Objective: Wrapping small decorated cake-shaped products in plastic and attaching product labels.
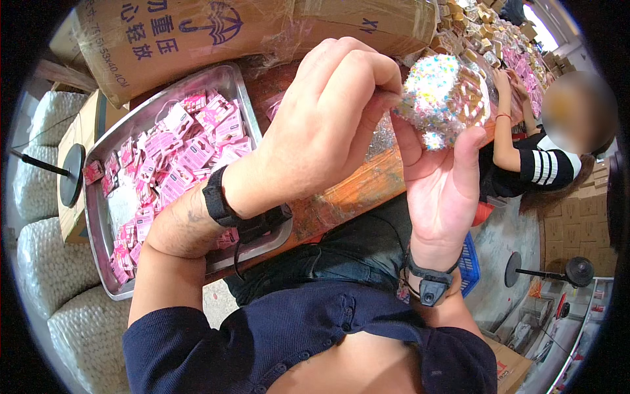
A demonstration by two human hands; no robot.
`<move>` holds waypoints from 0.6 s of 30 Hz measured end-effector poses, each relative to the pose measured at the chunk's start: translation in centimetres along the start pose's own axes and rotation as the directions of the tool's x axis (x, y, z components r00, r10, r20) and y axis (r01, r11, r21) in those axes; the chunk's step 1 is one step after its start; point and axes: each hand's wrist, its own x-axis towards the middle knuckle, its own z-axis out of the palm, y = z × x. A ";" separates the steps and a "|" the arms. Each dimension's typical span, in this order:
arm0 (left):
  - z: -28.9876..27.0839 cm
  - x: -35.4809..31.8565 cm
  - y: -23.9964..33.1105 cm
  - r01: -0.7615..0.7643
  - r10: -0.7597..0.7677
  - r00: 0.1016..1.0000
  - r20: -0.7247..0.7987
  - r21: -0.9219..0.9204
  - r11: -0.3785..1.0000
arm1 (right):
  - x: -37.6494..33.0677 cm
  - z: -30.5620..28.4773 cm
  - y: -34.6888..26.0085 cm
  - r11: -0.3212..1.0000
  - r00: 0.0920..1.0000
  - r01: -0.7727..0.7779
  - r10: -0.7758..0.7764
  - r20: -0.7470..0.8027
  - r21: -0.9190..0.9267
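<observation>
A fluffy white ornament-like piece with coloured specks (430, 85) is up in front of me, above the orange-brown table. On its right side shows a brown lattice part with white and pink trim; its exact kind is unclear. My right hand (440, 184) holds it from below, palm facing me, thumb at its lower right and fingers partly hidden behind. Closed in a pinch, my left hand (338, 105) meets the piece's left edge; whatever lies between the fingertips is too small to make out. Beneath my left forearm sits a metal tray (252, 108) of small pink printed cards (197, 154).
A large cardboard box (262, 33) stands along the far side. Bubble-wrapped bundles (56, 243) line the left. Many small brown and pink packages (518, 65) pile up at the far right, where another person (551, 157) works. A blue basket (468, 266) is beside my right wrist.
</observation>
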 end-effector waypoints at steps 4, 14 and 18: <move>0.2 0.1 0.2 0.064 -0.064 0.998 -0.020 -0.007 0.998 | -0.3 -0.3 0.4 0.996 0.998 0.049 -0.051 -0.028 -0.069; 0.5 -0.2 -0.3 -0.055 0.051 0.998 0.027 0.184 0.981 | -0.5 -0.1 1.6 0.999 0.992 0.025 -0.028 -0.119 -0.029; 0.1 0.0 -0.1 0.026 -0.033 0.997 0.067 0.092 0.995 | -0.2 -0.8 1.7 0.998 0.991 0.040 -0.047 -0.125 -0.057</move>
